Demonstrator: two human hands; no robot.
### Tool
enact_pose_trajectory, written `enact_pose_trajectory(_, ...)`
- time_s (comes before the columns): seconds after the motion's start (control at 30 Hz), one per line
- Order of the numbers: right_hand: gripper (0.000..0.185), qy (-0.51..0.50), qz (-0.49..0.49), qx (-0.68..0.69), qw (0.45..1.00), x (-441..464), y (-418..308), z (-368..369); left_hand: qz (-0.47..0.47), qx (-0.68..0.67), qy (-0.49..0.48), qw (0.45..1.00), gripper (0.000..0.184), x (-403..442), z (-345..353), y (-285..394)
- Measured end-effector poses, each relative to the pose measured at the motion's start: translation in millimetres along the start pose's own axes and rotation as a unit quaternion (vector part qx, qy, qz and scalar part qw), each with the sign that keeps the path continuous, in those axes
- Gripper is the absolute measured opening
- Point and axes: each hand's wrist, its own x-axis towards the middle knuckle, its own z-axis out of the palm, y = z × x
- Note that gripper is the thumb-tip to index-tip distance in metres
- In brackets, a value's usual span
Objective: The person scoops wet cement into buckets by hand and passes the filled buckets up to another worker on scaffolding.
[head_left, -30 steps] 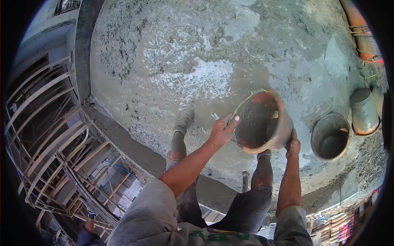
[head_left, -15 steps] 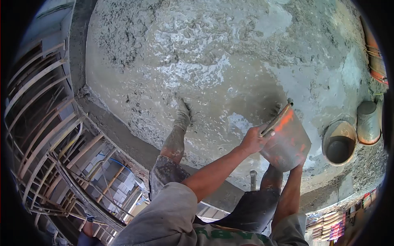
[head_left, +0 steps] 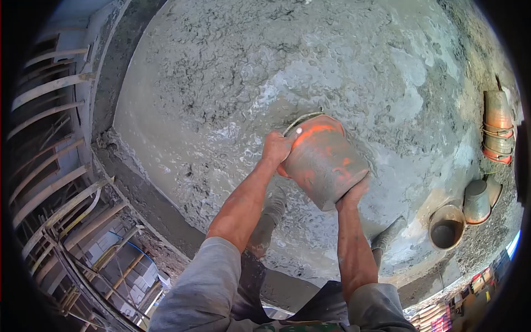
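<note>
An orange bucket (head_left: pixel 326 160), smeared with grey cement, hangs tilted over the wet concrete (head_left: pixel 221 72) with its mouth facing away from me. My left hand (head_left: pixel 276 147) is closed at its rim, by the wire handle. Beneath the base, my right hand (head_left: pixel 354 192) grips the bottom edge. The bucket's inside is hidden from me. My mud-coated feet stand in the wet mix.
Several buckets stand along the right edge: one with grey contents (head_left: pixel 447 228), an upturned one (head_left: pixel 477 202) beside it, and a stack of orange ones (head_left: pixel 498 127). A low concrete kerb (head_left: pixel 149 182) borders the left side, with wooden poles (head_left: pixel 52 94) beyond.
Both hands have carried the bucket left and forward over the concrete. Its base now faces me more, with the mouth turned away. The view has shifted too.
</note>
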Motion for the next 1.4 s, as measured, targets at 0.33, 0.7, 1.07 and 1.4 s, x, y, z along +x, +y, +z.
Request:
enact_pose_trajectory(0.33,0.076,-0.32,0.14,0.02,0.937,-110,8,238,0.276,0.024,0.354,0.893,0.044,-66,-241,127)
enact_pose_trajectory(0.7,0.079,-0.08,0.153,-0.083,0.981,-147,-19,-7,0.13,0.083,0.164,0.974,0.042,-155,-75,63)
enact_pose_trajectory(1.07,0.064,0.134,0.17,0.02,0.976,-99,31,-271,-0.015,0.125,-0.205,0.971,0.052,-114,244,-149)
enact_pose_trajectory(1.4,0.07,-0.095,0.128,0.09,0.983,-101,69,95,0.125,0.09,0.115,0.981,0.043,4,-104,9)
